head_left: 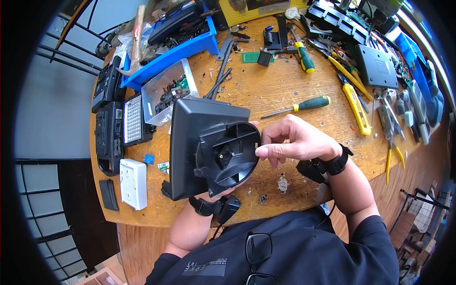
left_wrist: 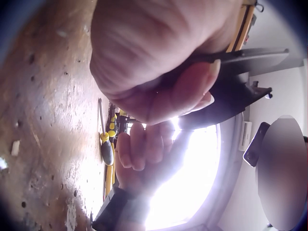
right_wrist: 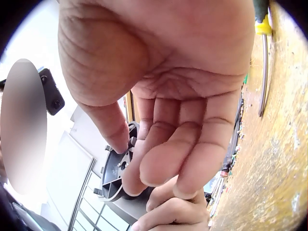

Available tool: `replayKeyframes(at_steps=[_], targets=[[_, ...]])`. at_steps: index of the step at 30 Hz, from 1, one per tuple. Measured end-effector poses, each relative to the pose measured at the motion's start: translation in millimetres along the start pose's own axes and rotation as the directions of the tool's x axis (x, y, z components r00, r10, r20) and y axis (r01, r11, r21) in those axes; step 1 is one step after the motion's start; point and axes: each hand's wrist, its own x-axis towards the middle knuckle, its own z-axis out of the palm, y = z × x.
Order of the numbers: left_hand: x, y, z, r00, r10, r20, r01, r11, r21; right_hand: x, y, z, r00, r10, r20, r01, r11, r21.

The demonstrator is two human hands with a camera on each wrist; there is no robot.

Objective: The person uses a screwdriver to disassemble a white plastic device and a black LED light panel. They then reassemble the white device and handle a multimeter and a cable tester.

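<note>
A black plastic housing (head_left: 190, 142) with a round, open-backed mount (head_left: 235, 154) is held up over the wooden workbench, tilted. Small screws and ribs show inside the mount. My left hand (left_wrist: 154, 53) grips the housing from beneath, fingers curled round its edge; in the head view the housing hides most of that hand. On the other side, my right hand (head_left: 299, 140) pinches the mount's rim between thumb and bent forefinger. The right wrist view shows the thumb (right_wrist: 115, 132) at the rim and the other fingers curled. A green-handled screwdriver (head_left: 311, 103) lies just beyond the right hand.
A clear plastic bin (head_left: 190, 76) of small parts and a blue crate (head_left: 142, 76) stand at the left. Nearer are a white box (head_left: 133, 184) and black devices (head_left: 109, 133). A yellow utility knife (head_left: 357, 109), yellow-handled pliers (head_left: 389, 156) and another screwdriver (head_left: 305, 58) lie right and back.
</note>
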Motion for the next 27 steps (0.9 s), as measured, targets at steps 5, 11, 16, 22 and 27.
replayKeyframes(at_steps=[5, 11, 16, 22, 27], targets=[[-3, 15, -11, 0.949, -0.024, 0.314, 0.17, 0.878, -0.447, 2, 6, -1, 0.999, 0.034, -0.001, -0.033, 0.995, 0.099], [-1, 14, 0, 0.972, -0.237, -0.006, 0.229, 0.944, -0.238, 3, 4, -1, 0.999, -0.014, 0.045, 0.012, 0.999, 0.032], [-4, 6, 9, 0.998, -0.02, -0.062, 0.034, 0.973, 0.229, 3, 8, -2, 0.992, -0.082, 0.098, 0.091, 0.992, -0.086], [-3, 9, 9, 1.0, 0.021, 0.01, -0.024, 0.932, 0.362, 2, 5, -1, 0.995, -0.034, 0.091, 0.042, 0.995, -0.086], [1, 25, 28, 0.998, -0.02, -0.059, 0.04, 0.931, 0.364, 3, 7, 1, 0.999, -0.027, 0.04, 0.03, 0.996, -0.088]])
